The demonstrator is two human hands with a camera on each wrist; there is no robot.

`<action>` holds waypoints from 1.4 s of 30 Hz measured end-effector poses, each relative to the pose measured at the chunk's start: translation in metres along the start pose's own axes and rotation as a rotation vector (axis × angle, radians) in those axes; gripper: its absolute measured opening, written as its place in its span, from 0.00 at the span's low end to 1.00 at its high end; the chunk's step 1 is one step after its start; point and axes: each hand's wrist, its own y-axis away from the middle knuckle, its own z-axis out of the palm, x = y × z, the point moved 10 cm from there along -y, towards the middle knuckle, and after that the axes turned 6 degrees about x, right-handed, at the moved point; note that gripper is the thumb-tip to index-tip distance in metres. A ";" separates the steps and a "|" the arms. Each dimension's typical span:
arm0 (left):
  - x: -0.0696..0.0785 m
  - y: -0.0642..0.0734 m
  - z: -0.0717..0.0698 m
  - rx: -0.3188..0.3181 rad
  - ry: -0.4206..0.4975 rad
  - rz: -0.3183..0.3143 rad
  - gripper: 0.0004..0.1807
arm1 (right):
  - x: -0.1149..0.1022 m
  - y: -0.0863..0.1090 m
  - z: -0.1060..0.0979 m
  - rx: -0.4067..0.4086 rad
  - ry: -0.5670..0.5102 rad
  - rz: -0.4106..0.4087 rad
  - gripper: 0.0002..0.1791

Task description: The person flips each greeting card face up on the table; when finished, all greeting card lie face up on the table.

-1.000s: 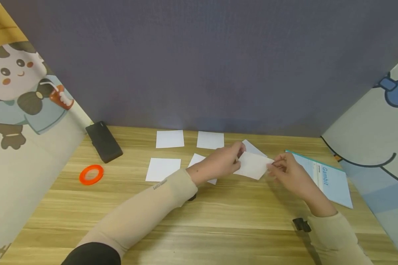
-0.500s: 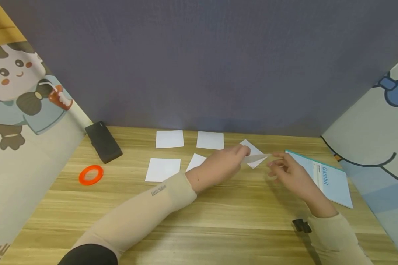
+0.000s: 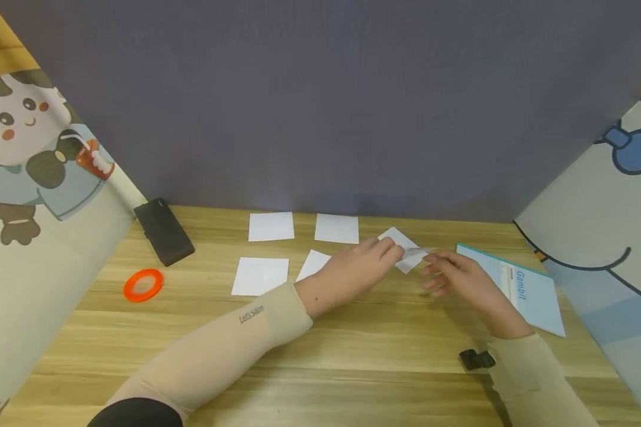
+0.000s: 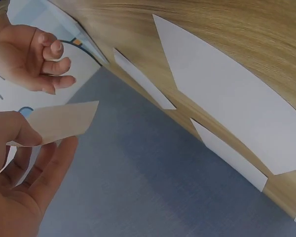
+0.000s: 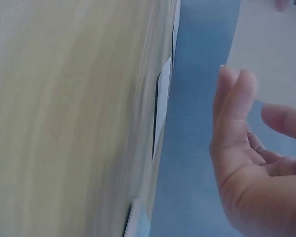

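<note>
My left hand (image 3: 347, 273) pinches a small white sheet of paper (image 4: 64, 118) between thumb and fingers, held up above the table. From the head view this sheet shows almost edge-on, as a thin sliver. Opposite it is my right hand (image 3: 456, 281), its fingers loosely bent. A gap separates those fingers from the sheet in the left wrist view, and the right thumb stands apart from the other fingers in the right wrist view. Below the held sheet lies another white sheet (image 3: 396, 236), turned at an angle. Left forearm and hand partly cover a further sheet (image 3: 313, 263).
More white sheets lie spread out: one at back left (image 3: 271, 226), one at back middle (image 3: 337, 228), one at front left (image 3: 260, 276). A "Gambit" paper pad (image 3: 534, 299) is at the right. An orange ring (image 3: 129, 286) and a black case (image 3: 164, 232) lie at the left.
Both hands held the sheet's ends a second ago, its face towards the head camera. It has tipped edge-on, the right hand has let go, and the left hand keeps its pinch.
</note>
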 end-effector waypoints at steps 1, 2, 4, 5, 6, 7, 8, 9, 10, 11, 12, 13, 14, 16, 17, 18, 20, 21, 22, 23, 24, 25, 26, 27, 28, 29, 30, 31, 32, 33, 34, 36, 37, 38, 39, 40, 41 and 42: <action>0.001 0.001 -0.001 0.012 -0.016 0.012 0.13 | 0.001 -0.001 0.001 -0.006 -0.018 0.005 0.35; 0.002 0.001 -0.002 0.022 -0.029 0.023 0.12 | 0.002 -0.003 0.001 -0.011 -0.039 0.013 0.34; 0.004 0.002 -0.004 0.043 -0.051 0.042 0.12 | 0.005 -0.006 0.002 -0.026 -0.087 0.034 0.34; 0.005 0.003 -0.004 0.050 -0.059 0.049 0.11 | 0.006 -0.007 0.002 -0.039 -0.118 0.044 0.34; 0.006 0.003 -0.005 0.060 -0.068 0.057 0.11 | 0.007 -0.008 0.003 -0.054 -0.155 0.056 0.33; 0.007 0.004 -0.005 0.069 -0.075 0.063 0.11 | 0.008 -0.008 0.004 -0.070 -0.192 0.069 0.33; 0.008 0.004 -0.005 0.075 -0.081 0.067 0.11 | 0.009 -0.009 0.004 -0.087 -0.238 0.084 0.32; 0.009 0.005 -0.006 0.084 -0.087 0.073 0.11 | 0.010 -0.009 0.005 -0.103 -0.283 0.098 0.31; 0.010 0.005 -0.006 0.092 -0.093 0.077 0.10 | 0.010 -0.010 0.006 -0.119 -0.326 0.109 0.30; 0.011 0.005 -0.007 0.105 -0.100 0.084 0.10 | 0.009 -0.010 0.007 -0.130 -0.365 0.119 0.28; 0.012 0.006 -0.007 0.114 -0.104 0.088 0.09 | 0.008 -0.010 0.008 -0.140 -0.400 0.127 0.26; 0.012 0.006 -0.007 0.122 -0.104 0.092 0.09 | 0.008 -0.011 0.009 -0.148 -0.428 0.134 0.25; 0.013 0.007 -0.006 0.127 -0.107 0.098 0.09 | 0.006 -0.011 0.010 -0.153 -0.460 0.141 0.24; 0.016 0.007 -0.007 0.145 -0.115 0.110 0.09 | 0.005 -0.012 0.011 -0.160 -0.502 0.149 0.23; 0.017 0.008 -0.007 0.152 -0.117 0.116 0.09 | 0.004 -0.012 0.012 -0.165 -0.521 0.149 0.23; 0.018 0.008 -0.007 0.156 -0.120 0.122 0.09 | 0.004 -0.012 0.013 -0.170 -0.536 0.145 0.23; 0.020 0.008 -0.008 0.165 -0.131 0.134 0.09 | 0.002 -0.012 0.015 -0.183 -0.568 0.131 0.23; 0.020 0.009 -0.008 0.170 -0.136 0.138 0.08 | 0.001 -0.012 0.015 -0.189 -0.582 0.122 0.23; 0.021 0.009 -0.008 0.171 -0.138 0.143 0.09 | 0.000 -0.012 0.016 -0.195 -0.591 0.113 0.23; 0.022 0.009 -0.009 0.171 -0.142 0.148 0.09 | -0.001 -0.012 0.016 -0.202 -0.597 0.103 0.23; 0.022 0.010 -0.009 0.170 -0.145 0.153 0.09 | -0.001 -0.012 0.017 -0.204 -0.601 0.097 0.23; 0.023 0.010 -0.008 0.167 -0.147 0.157 0.09 | -0.001 -0.012 0.017 -0.205 -0.604 0.093 0.23; 0.023 0.010 -0.008 0.164 -0.148 0.161 0.09 | -0.002 -0.012 0.017 -0.204 -0.604 0.090 0.22; 0.024 0.011 -0.007 0.160 -0.149 0.164 0.09 | -0.001 -0.012 0.017 -0.202 -0.601 0.090 0.22; 0.024 0.011 -0.007 0.156 -0.148 0.169 0.09 | -0.001 -0.012 0.017 -0.198 -0.595 0.089 0.22; 0.025 0.012 -0.006 0.154 -0.148 0.173 0.09 | -0.001 -0.012 0.017 -0.194 -0.590 0.087 0.21; 0.025 0.012 -0.006 0.153 -0.146 0.178 0.09 | -0.001 -0.012 0.016 -0.188 -0.585 0.083 0.20; 0.026 0.013 -0.005 0.150 -0.144 0.183 0.09 | -0.002 -0.012 0.016 -0.182 -0.581 0.080 0.19; 0.026 0.013 -0.004 0.149 -0.140 0.189 0.09 | -0.002 -0.012 0.016 -0.177 -0.578 0.076 0.19; 0.027 0.014 -0.004 0.145 -0.138 0.195 0.10 | -0.002 -0.012 0.016 -0.171 -0.573 0.074 0.18; 0.028 0.014 -0.003 0.143 -0.135 0.202 0.10 | -0.002 -0.013 0.016 -0.165 -0.566 0.070 0.17; 0.029 0.015 0.000 0.134 -0.132 0.212 0.10 | -0.001 -0.013 0.015 -0.149 -0.542 0.065 0.16; 0.029 0.015 0.001 0.131 -0.133 0.215 0.10 | -0.001 -0.014 0.015 -0.144 -0.528 0.066 0.16; 0.029 0.016 0.003 0.126 -0.136 0.220 0.11 | 0.000 -0.014 0.014 -0.135 -0.509 0.066 0.16; 0.029 0.016 0.004 0.122 -0.139 0.224 0.11 | 0.000 -0.014 0.014 -0.129 -0.487 0.064 0.18; 0.029 0.016 0.005 0.118 -0.145 0.227 0.11 | 0.000 -0.014 0.014 -0.123 -0.470 0.064 0.20; 0.029 0.017 0.006 0.113 -0.149 0.230 0.12 | 0.001 -0.013 0.013 -0.121 -0.449 0.063 0.22; 0.030 0.017 0.008 0.105 -0.153 0.234 0.12 | 0.001 -0.013 0.013 -0.117 -0.440 0.063 0.24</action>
